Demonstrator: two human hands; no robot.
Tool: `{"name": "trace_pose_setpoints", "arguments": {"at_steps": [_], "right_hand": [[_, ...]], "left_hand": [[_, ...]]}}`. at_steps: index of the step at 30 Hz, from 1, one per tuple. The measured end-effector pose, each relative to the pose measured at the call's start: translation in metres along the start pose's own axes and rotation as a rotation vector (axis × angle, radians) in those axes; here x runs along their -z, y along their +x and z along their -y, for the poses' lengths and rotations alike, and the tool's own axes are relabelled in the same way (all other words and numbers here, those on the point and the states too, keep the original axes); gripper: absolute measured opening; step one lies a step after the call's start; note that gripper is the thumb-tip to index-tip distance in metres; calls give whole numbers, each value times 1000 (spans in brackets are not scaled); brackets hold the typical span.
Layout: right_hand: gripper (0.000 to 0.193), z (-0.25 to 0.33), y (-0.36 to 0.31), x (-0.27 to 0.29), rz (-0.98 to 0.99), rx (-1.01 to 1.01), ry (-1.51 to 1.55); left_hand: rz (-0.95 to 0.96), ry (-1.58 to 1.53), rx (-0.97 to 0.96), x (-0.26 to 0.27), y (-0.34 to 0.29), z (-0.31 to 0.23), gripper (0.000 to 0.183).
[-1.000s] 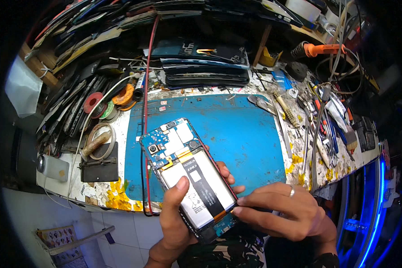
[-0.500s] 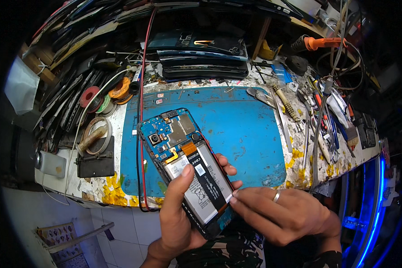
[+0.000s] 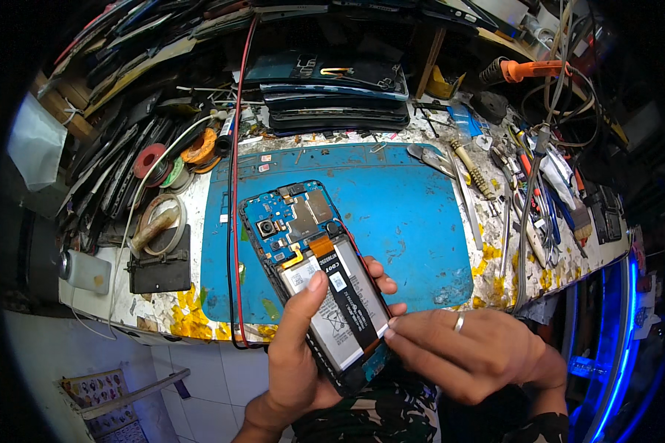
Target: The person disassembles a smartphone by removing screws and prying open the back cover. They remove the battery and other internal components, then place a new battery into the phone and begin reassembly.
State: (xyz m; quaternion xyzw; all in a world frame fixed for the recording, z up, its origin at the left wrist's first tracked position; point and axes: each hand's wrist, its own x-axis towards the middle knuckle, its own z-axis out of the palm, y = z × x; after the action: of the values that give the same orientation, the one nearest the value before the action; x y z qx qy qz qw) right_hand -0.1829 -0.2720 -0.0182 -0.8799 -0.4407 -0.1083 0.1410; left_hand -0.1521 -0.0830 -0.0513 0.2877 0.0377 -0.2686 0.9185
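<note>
My left hand [image 3: 299,336] is wrapped round an opened smartphone [image 3: 253,251], its thumb on the front and its fingertips over the right edge. The phone tilts, with its top away from me to the left. Its blue circuit board [image 3: 282,235] with a camera module is bare. Below lies a grey battery [image 3: 325,325], crossed by a black flex cable [image 3: 351,310] with an orange end. The thumb and fingers of my right hand [image 3: 473,351], which wears a ring, pinch at the battery's lower right corner. A white bit shows there; what they grip is mostly hidden.
Beneath the phone's upper part spreads a blue work mat [image 3: 391,214]. Red and black wires [image 3: 236,170] hang at its left. Solder spools [image 3: 149,164] stand left; tweezers, a brush [image 3: 580,221] and other tools lie right. Stacked phone panels [image 3: 336,111] stand behind.
The phone and my left hand have shifted slightly right. The phone's lower end is turned a little, showing more of the orange flex end. My right hand still pinches at the same corner.
</note>
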Motion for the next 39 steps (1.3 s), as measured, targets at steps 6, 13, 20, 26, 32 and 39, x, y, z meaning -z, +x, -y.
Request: {"name": "trace_pose_setpoints", "arguments": {"at_steps": [6,13,20,26,32,39], "right_hand": [[26,-1,1,-11,-200,-279,358],[22,0,-2,-17,-290,-520,645],[27,-1,9,-13,-448,-647,748],[40,-12,26,-19,-433,-513,263],[28,-15,26,-17,-416,-485,408],[32,-16,27,-20,-465,-456,502]], "left_hand": [[24,-128,14,7,3,0,51],[164,-156,-15,11,6,3,72],[166,-235,-47,11,3,14,89],[208,-330,30,13,-3,22,90],[-49,-94,15,9,-7,21,82],[86,-330,-60,5,-4,17,68]]}}
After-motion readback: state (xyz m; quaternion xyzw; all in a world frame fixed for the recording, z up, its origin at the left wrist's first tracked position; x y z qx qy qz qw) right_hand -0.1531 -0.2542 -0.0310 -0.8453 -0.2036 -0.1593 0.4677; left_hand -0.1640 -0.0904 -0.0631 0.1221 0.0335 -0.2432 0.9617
